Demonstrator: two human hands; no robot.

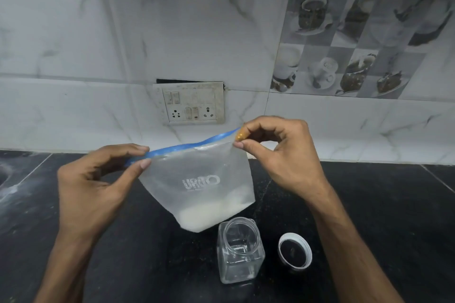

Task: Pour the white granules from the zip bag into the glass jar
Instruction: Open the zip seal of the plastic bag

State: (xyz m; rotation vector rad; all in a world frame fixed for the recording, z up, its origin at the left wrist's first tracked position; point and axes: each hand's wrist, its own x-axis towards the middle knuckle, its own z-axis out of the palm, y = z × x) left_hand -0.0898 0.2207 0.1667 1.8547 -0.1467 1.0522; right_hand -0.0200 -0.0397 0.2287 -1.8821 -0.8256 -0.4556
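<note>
A clear zip bag (197, 179) with a blue zip strip hangs above the black counter, white granules (209, 214) settled in its lower corner. My left hand (98, 184) pinches the strip's left end between thumb and fingers. My right hand (278, 150) pinches the top right corner. An uncapped square glass jar (240, 251) stands upright just below and right of the bag's bottom, with nothing visible in it. The bag's mouth looks closed along the strip.
The jar's white lid (295, 251) lies upturned on the black counter (381, 216) to the right of the jar. A switch and socket plate (189, 103) sits on the tiled wall behind. A sink edge (5, 174) shows at far left.
</note>
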